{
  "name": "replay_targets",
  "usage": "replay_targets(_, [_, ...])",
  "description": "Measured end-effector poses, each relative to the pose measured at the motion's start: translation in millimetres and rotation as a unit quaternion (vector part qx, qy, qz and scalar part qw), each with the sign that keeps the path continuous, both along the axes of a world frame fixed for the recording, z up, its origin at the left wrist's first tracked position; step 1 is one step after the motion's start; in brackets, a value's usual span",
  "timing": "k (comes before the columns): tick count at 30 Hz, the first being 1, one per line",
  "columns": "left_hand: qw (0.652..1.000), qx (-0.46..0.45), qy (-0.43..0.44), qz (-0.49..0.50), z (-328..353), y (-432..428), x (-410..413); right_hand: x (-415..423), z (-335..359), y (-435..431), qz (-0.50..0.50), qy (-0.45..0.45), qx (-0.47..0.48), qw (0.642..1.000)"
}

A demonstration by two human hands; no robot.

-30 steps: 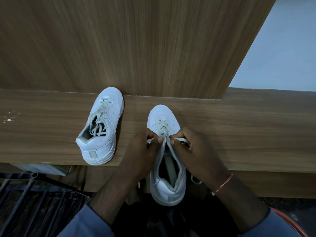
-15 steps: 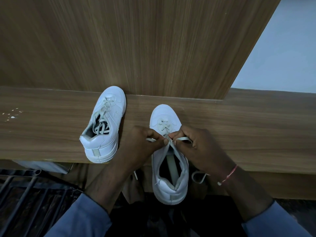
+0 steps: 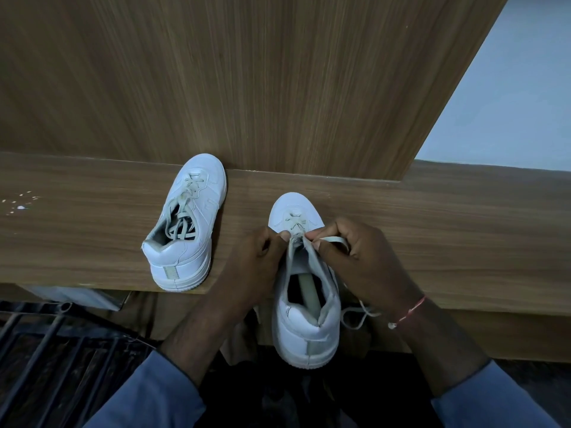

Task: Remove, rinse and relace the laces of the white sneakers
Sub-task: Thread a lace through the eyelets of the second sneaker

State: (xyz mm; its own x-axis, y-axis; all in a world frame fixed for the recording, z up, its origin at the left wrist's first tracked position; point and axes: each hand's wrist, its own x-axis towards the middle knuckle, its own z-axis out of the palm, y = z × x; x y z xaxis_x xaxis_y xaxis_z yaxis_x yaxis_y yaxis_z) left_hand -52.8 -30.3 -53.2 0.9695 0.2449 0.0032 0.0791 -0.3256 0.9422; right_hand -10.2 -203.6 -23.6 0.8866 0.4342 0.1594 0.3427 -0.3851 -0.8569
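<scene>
Two hands (image 3: 256,267) (image 3: 361,261) pinch the lace (image 3: 333,240) at the near sneaker (image 3: 306,332) (heel overhanging the counter (image 3: 432,242)), seemingly unlacing; next, ease it through the lower eyelets.

Wood-grain counter against a matching panel, in dim, cool light.

A brown wood-grain counter (image 3: 463,230) runs across the view, its front edge dropping to a shadowed recess below. Behind it a tall upright panel (image 3: 247,81) of the same brown grain rises, its right edge slanting in the wide-angle view. To the right of that panel a plain pale blue-grey wall (image 3: 513,97) shows. Small white specks (image 3: 21,201) dot the counter's far left. Below the counter on the left, dark metal bars (image 3: 46,350) slant over a dark floor.
</scene>
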Motion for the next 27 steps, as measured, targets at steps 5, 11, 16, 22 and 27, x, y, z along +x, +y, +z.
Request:
replay_targets(5, [0.999,0.044,0.0,0.012,-3.3,1.6,-3.8,-17.0,7.0,1.2,0.027,-0.062,-0.064,0.996])
replay_targets(11, [0.986,0.139,-0.028,0.083,10.5,2.1,-9.1,-46.2,13.0,20.3,0.049,-0.105,-0.408,0.906])
replay_targets(16, [0.969,0.173,0.116,-0.133,19.3,9.6,-27.3,-39.2,8.0,38.6,0.021,-0.149,-0.494,0.856])
replay_targets(22, [0.964,0.231,0.074,-0.109,3.3,-3.0,-24.6,-29.6,-14.2,45.5,-0.044,-0.203,-0.456,0.865])
replay_targets(27, [0.978,0.201,0.038,-0.038,-5.0,-13.4,-19.5,-12.5,-19.0,37.2,-0.003,-0.281,-0.345,0.896])
